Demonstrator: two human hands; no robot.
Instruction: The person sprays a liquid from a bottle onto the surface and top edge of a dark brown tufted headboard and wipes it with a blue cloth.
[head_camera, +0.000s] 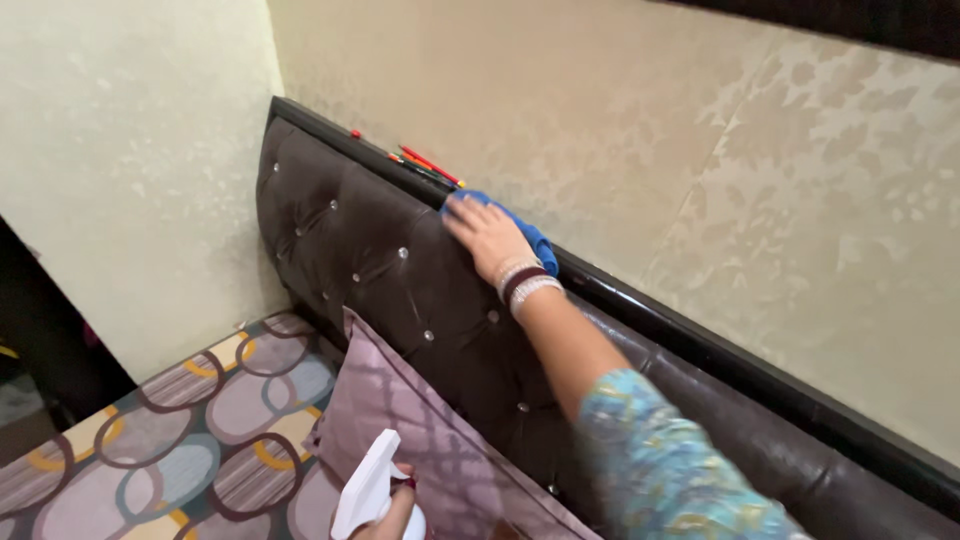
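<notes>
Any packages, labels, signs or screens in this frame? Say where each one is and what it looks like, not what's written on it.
No labels, signs or screens are in view.
Spray bottle: the only container, bottom edge of frame, held in the left hand; white trigger head, no label visible.
Blue cloth: not packaging, on the headboard's top edge under the right hand.

There is one view only, from the head of the person, looking down and forward along the headboard (400, 270) to the corner of the wall (700, 150). It is close, at arm's reach, with the bed (150, 440) at lower left.
</notes>
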